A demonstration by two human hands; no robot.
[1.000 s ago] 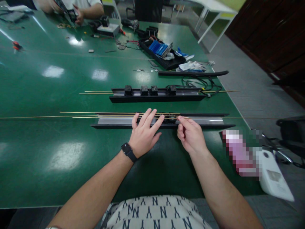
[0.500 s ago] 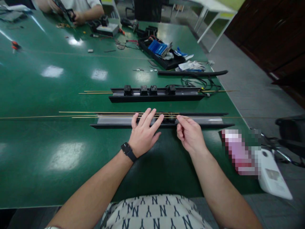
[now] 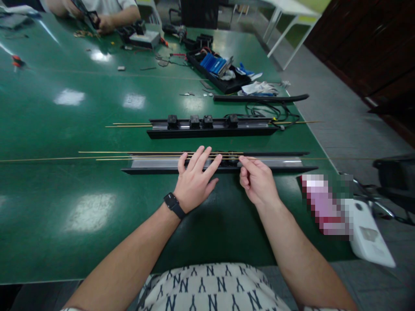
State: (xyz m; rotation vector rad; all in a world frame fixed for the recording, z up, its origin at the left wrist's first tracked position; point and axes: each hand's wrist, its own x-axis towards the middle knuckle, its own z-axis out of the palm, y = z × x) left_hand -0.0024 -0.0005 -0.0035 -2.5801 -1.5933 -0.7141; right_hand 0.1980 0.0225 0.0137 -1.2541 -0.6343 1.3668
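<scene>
My left hand [image 3: 196,177] lies with its fingers spread over the near black channel [image 3: 149,169], across several thin brass-coloured rods [image 3: 136,156]. To its right, my right hand [image 3: 256,177] is closed in a pinch on one thin rod at the channel's right half. That rod runs along the channel and sticks out past both ends. Dark blocks [image 3: 232,159] sit inside the channel between my hands, partly hidden by the fingers. Behind it lies a second black channel [image 3: 210,133] with several black blocks [image 3: 194,121] and rods poking from its ends.
Farther back are a black strip [image 3: 261,99], coiled cables [image 3: 285,113], gloves [image 3: 258,88] and a black tray [image 3: 231,85] with a blue part. A co-worker's hands [image 3: 105,23] hold a dark tool at the far left. A white device [image 3: 372,237] lies at the right edge.
The view has shifted very slightly. Both hands keep the same pose over the near channel, and the rods look unmoved.
</scene>
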